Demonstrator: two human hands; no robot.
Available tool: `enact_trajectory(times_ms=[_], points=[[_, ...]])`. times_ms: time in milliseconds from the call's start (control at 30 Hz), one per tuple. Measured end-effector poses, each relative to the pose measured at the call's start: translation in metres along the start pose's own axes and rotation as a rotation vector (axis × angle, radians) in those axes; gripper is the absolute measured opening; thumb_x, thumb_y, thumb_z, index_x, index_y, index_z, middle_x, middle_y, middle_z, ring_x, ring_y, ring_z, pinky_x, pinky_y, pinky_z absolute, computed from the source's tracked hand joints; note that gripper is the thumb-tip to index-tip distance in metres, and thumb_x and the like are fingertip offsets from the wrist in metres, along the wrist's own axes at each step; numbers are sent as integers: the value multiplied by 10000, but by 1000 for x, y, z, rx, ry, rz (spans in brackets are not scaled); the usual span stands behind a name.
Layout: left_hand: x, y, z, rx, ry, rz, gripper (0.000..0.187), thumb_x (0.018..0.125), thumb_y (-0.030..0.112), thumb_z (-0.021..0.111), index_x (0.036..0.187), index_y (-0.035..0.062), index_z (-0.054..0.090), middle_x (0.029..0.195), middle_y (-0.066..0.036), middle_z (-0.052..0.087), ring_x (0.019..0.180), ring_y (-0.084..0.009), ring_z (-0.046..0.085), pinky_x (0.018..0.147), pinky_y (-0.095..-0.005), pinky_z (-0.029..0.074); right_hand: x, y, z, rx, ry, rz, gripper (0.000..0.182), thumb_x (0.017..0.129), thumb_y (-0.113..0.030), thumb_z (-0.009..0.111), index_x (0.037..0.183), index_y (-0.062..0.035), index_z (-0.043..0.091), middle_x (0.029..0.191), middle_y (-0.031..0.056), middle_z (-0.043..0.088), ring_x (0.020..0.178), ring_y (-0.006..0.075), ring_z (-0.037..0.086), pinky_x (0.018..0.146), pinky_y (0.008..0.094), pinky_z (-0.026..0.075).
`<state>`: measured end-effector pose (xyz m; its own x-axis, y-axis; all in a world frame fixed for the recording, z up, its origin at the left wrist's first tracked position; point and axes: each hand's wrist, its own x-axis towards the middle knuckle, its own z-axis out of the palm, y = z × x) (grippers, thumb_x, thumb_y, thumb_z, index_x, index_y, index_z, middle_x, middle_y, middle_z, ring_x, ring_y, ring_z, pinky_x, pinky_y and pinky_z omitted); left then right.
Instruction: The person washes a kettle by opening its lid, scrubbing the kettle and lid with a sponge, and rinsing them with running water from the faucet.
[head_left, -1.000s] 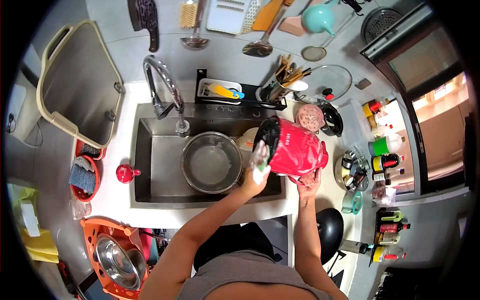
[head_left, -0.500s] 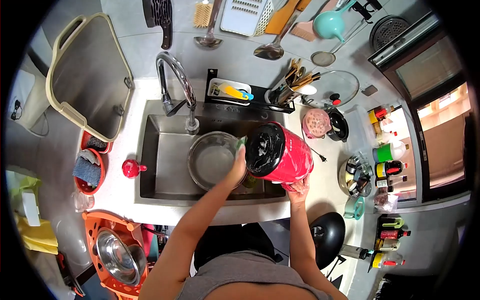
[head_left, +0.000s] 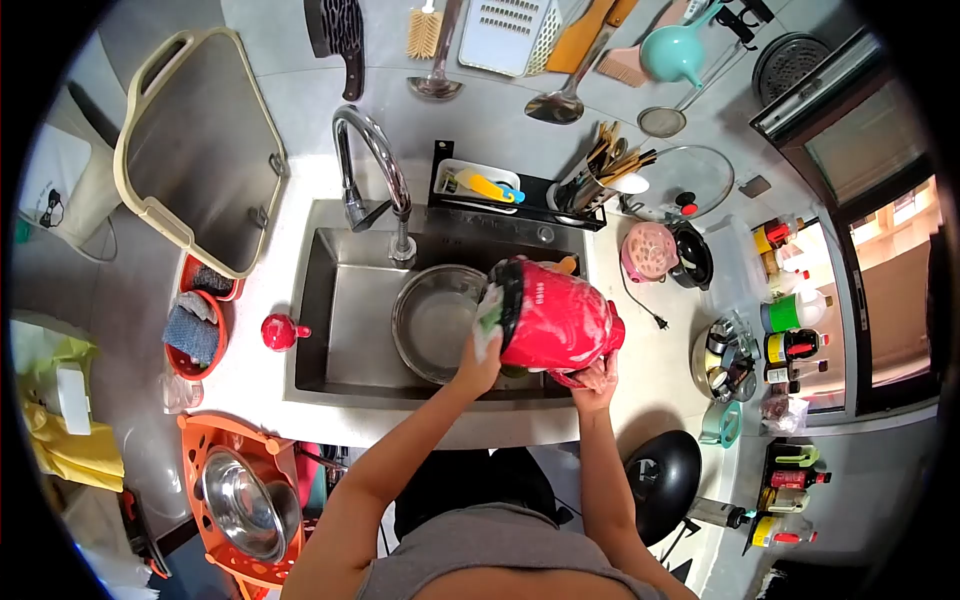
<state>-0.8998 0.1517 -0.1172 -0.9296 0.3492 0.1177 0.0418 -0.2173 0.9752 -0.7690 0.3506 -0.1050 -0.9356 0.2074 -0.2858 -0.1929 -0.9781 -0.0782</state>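
Note:
A red jug [head_left: 560, 315] with a black base lies tilted on its side above the right part of the sink, with white foam streaked over it. My right hand [head_left: 597, 382] grips it low down, at its right end by the handle. My left hand [head_left: 480, 365] is closed on a green scouring pad [head_left: 489, 318] and presses it to the foamy black base. Below and left of the jug, a round metal basin [head_left: 435, 325] sits in the steel sink [head_left: 345, 345]; the jug and my left hand cover part of its rim.
A chrome faucet [head_left: 375, 170] arches over the sink's back left. A small red lid-like piece [head_left: 280, 332] rests on the left counter. Behind the sink, a black rack [head_left: 530, 207] holds brushes and a chopsticks holder. A black wok [head_left: 665, 480] stands at front right.
The jug has turned, so its black base now faces left and shows less. My left hand has shifted along the base with the pad. The whole view has moved slightly.

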Motion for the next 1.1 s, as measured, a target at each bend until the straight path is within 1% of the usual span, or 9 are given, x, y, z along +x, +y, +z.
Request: enact_trajectory(times_ms=[100, 167, 267, 467, 600, 700, 833, 1033, 1100], points=[[-7, -42, -14, -152, 121, -285, 466, 923, 292, 332, 1271, -16, 361, 1253, -136, 438, 1178, -221, 385, 991, -310, 264, 1, 8, 31, -211, 169, -51, 478, 902, -437, 402, 516, -180, 284, 376, -50, 283, 266, 51, 229, 281, 190, 187], [18, 33, -21, -65, 140, -610, 467, 920, 297, 371, 1268, -14, 362, 1187, -132, 482, 1114, -202, 435, 955, -296, 311, 3, 15, 46, -400, 180, -50, 467, 901, -434, 408, 523, -191, 280, 374, -57, 272, 267, 53, 211, 280, 197, 182], [21, -20, -23, -28, 113, -44, 446, 918, 252, 377, 1260, -34, 361, 1174, -143, 483, 1091, -214, 455, 941, -289, 330, 6, 26, 56, -570, 207, -101, 454, 893, -420, 438, 526, -195, 293, 375, -58, 261, 274, 57, 211, 283, 203, 184], [-40, -51, 42, 399, 168, 235, 458, 925, 249, 326, 1277, -44, 320, 1248, -182, 423, 1139, -251, 422, 966, -335, 309, 25, 77, 74, -939, 192, -151, 450, 869, -385, 514, 547, -139, 318, 402, -20, 277, 316, 99, 234, 336, 246, 215], [-5, -56, 26, 69, 150, -494, 573, 924, 443, 291, 1171, -44, 462, 1118, -144, 543, 1044, -228, 494, 896, -329, 367, 13, 81, 86, -973, 167, -78, 413, 883, -365, 495, 584, -125, 341, 412, 2, 295, 318, 117, 252, 344, 263, 227], [31, -97, 4, 65, 69, -508, 569, 912, 473, 310, 1075, -29, 523, 1013, -103, 587, 954, -212, 526, 866, -312, 386, 0, 64, 92, -1055, 88, 127, 376, 866, -292, 547, 596, -95, 375, 419, 9, 336, 318, 129, 320, 340, 281, 277], [29, -92, 28, -284, -4, -624, 481, 921, 341, 296, 1092, -54, 510, 1044, -197, 575, 974, -282, 538, 889, -329, 368, -2, 65, 89, -1535, 150, -71, 365, 859, -301, 556, 604, -64, 447, 438, 22, 414, 319, 120, 394, 325, 255, 320], [3, -12, 66, 393, 41, 481, 323, 888, 175, 385, 1135, -10, 479, 1114, -227, 522, 1069, -354, 483, 904, -387, 360, -15, 48, 66, -1462, 299, -245, 551, 905, -432, 400, 492, -67, 415, 389, 44, 399, 280, 137, 373, 302, 254, 315], [3, -30, 62, 178, -82, -193, 321, 886, 217, 394, 1092, -4, 502, 1029, -218, 564, 993, -377, 515, 849, -399, 394, -26, 35, 61, -1397, 291, -276, 598, 900, -485, 360, 456, -84, 370, 369, 47, 371, 261, 146, 339, 296, 266, 299]])
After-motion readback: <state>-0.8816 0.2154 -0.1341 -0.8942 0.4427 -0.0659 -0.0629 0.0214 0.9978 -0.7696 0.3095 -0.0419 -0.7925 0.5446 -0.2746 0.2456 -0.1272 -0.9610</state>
